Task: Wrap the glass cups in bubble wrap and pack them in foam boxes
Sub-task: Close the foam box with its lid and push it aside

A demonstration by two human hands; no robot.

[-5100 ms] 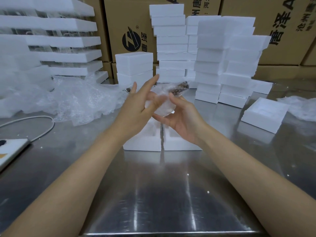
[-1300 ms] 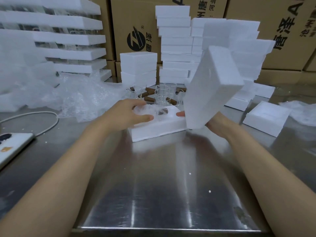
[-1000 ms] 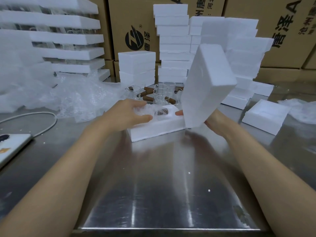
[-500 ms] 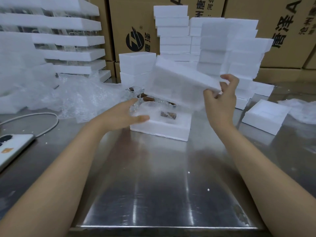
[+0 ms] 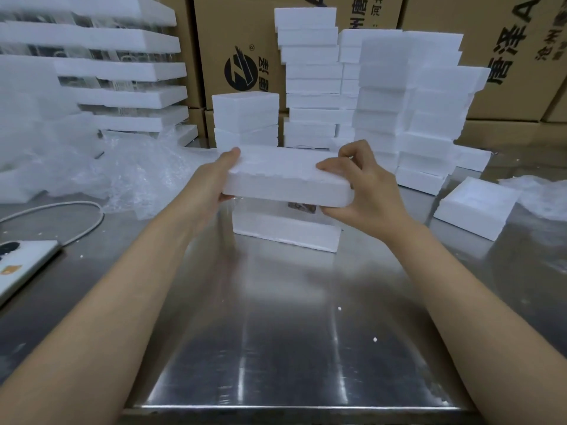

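Both left hand [image 5: 211, 185] and right hand [image 5: 368, 191] grip foam lid [image 5: 285, 176] above base [image 5: 285, 233], stacks [image 5: 383, 96] behind.

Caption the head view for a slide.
Left hand and right hand hold a foam lid just above a foam base with a wrapped cup inside, on a steel table.

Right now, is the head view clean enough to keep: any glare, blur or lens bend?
Head view: streaky glare on the steel table; foam stacks nearly blown out, edges merging; wide-angle bend at the borders; foam lid, left hand and right hand gripping it are sharp.
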